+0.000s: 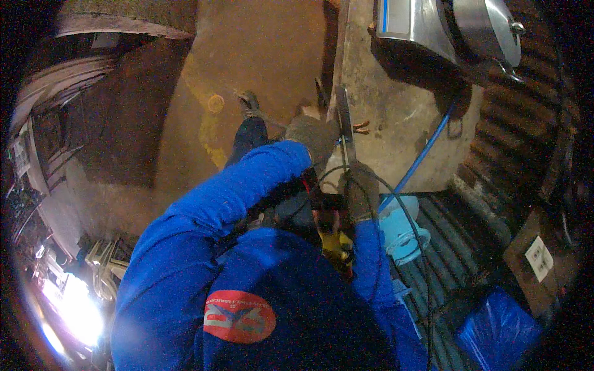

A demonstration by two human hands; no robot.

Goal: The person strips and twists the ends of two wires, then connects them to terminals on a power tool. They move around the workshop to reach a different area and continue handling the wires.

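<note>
My left hand (312,137), in a grey-brown work glove, is closed at the near side of a concrete ledge. A thin dark piece juts up beside its fingers; what it grips is mostly hidden. My right hand (362,188), gloved too, closes around the lower end of a long flat grey metal bar (344,117) that points away from me, just right of my left hand. A black cable (396,196) loops around both hands and trails down to the right. Small copper-coloured pieces (361,128) lie beside the bar.
A shiny metal machine (421,25) stands at the far right, with a blue hose (427,148) below it. Nearby are a light-blue plastic item (403,232), a yellow-and-black object (337,244), a blue plastic bag (498,331) and a cardboard box (523,247). Ribbed metal sheeting (520,123) borders the right.
</note>
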